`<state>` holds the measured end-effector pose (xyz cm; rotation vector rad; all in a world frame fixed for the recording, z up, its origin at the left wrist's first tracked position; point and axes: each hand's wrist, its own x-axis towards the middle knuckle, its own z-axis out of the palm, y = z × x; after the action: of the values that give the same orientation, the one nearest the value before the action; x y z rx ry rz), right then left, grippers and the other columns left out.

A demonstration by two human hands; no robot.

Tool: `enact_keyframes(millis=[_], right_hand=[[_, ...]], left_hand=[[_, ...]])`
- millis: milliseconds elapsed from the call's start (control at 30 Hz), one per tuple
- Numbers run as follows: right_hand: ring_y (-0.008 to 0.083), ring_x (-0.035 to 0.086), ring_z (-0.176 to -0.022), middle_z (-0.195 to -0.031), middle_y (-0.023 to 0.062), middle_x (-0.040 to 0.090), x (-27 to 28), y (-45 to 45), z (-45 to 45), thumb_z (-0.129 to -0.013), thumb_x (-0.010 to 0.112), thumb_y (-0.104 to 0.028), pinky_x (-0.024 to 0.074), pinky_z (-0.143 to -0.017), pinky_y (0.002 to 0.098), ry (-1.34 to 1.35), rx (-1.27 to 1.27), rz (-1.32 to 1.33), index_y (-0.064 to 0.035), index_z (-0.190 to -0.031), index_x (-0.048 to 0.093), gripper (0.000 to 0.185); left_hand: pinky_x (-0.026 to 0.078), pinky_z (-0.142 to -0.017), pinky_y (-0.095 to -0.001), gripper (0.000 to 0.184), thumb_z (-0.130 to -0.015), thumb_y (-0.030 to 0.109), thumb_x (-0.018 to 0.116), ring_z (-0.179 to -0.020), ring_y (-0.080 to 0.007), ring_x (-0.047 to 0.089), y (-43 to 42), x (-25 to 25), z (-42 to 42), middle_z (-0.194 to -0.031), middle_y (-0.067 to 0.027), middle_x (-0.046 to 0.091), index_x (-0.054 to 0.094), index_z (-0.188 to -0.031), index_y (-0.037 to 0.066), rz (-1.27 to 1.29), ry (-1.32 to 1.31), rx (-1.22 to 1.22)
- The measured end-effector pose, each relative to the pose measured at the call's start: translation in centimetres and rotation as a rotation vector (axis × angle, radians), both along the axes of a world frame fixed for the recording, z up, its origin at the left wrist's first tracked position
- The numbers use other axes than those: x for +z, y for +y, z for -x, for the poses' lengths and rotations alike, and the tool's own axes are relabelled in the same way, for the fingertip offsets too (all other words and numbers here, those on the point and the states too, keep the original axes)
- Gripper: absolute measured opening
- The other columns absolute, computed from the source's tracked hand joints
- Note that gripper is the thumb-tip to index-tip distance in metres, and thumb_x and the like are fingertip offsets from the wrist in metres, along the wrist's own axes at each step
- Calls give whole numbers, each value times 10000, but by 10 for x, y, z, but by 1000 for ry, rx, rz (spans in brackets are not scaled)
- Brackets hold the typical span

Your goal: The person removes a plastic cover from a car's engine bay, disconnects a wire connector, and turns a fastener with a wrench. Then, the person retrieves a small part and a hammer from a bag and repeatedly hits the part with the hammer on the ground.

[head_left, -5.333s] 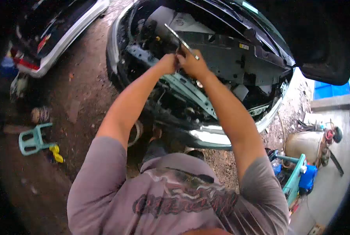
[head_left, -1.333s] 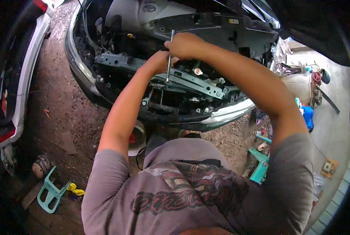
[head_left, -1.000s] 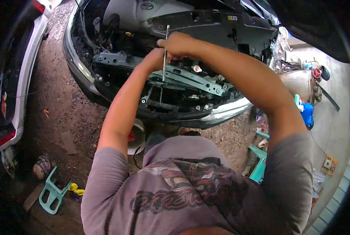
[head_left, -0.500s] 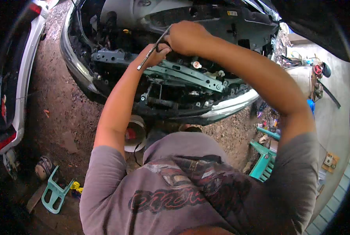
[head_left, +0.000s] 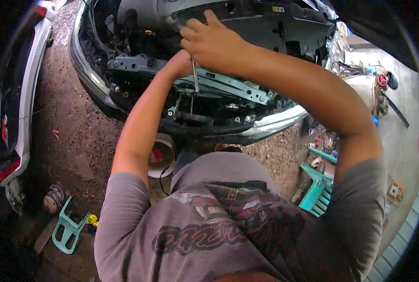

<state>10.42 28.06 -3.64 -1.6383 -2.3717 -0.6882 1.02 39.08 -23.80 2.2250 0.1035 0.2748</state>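
Protruding below hands | metal bar | slim, silvery, straight | top hidden

Shirt lettering and panel label are unreadable.

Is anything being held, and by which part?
Seemingly a metal bar; its near end is free. The left hand and right hand hide where it is gripped.

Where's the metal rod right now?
In the head view, upper half, just left of centre: the metal rod sticks out below the right hand, beside the left hand, over the pale crossbar.
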Motion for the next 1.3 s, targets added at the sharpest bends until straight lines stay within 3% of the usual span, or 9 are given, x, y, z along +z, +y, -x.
enact_keyframes(millis=[167,233,333,367,533,733,967,1033,1300], right_hand=[[214,603,-1100,-980,10,691,17,18,16,-769,766,-325,412,-962,495,-116,-297,788,-128,-923,745,251],[215,629,-1076,-976,28,702,13,11,12,-799,757,-342,405,-980,512,-245,-168,584,-131,-942,742,256],[244,678,-1016,-978,73,721,-2,6,-8,-861,725,-375,423,-992,527,-268,-11,434,-132,-976,739,269],[270,701,-980,-984,99,729,-8,9,-17,-894,702,-392,449,-985,525,-166,14,488,-130,-990,739,281],[380,704,-936,-947,158,729,-19,14,-26,-962,574,-508,537,-847,510,43,-165,826,-116,-1020,734,428],[395,714,-923,-935,184,744,-18,-5,8,-957,555,-518,568,-791,503,367,-600,666,-92,-963,773,479],[368,731,-868,-930,154,755,-12,-31,18,-942,591,-460,570,-756,492,443,-589,557,-93,-1005,762,410],[356,728,-849,-895,146,749,30,-60,13,-923,634,-424,566,-741,476,467,-523,566,-108,-996,753,345],[380,689,-805,-859,226,689,116,-316,-3,-942,674,-407,520,-723,463,1212,-1087,296,-45,-996,742,372]], left_hand=[[526,-934,-411,323,-920,124,627,-1073,-315,674,9,-18,-13,-1150,-153,729,660,-1236,65,143,-78,-58],[527,-936,-394,345,-931,131,625,-1079,-287,679,16,-4,-19,-1171,-137,729,643,-1271,73,103,-167,-102],[540,-890,-381,295,-921,151,648,-1021,-273,688,24,37,-18,-1121,-155,734,698,-1208,107,850,586,68],[545,-837,-385,230,-905,135,644,-938,-276,682,14,-1,-9,-1032,-154,727,717,-1122,110,345,226,-19],[509,-646,-423,63,-827,98,622,-660,-324,599,4,-28,-3,-713,-129,627,667,-822,55,-85,-341,-21],[545,-816,-476,173,-878,80,607,-988,-397,686,16,-76,-13,-1045,-179,731,719,-1010,68,-566,-51,-13],[518,-925,-424,324,-930,128,575,-1158,-305,645,24,-82,-17,-1253,-145,688,660,-1241,98,-651,374,-281],[515,-963,-397,620,-827,166,730,-1197,-268,640,12,21,2,-1344,-136,665,542,-1414,100,-6,210,-324],[526,-995,-402,637,-794,112,745,-1203,-336,663,-16,101,-67,-1302,-236,658,558,-1401,58,-65,358,-243]])
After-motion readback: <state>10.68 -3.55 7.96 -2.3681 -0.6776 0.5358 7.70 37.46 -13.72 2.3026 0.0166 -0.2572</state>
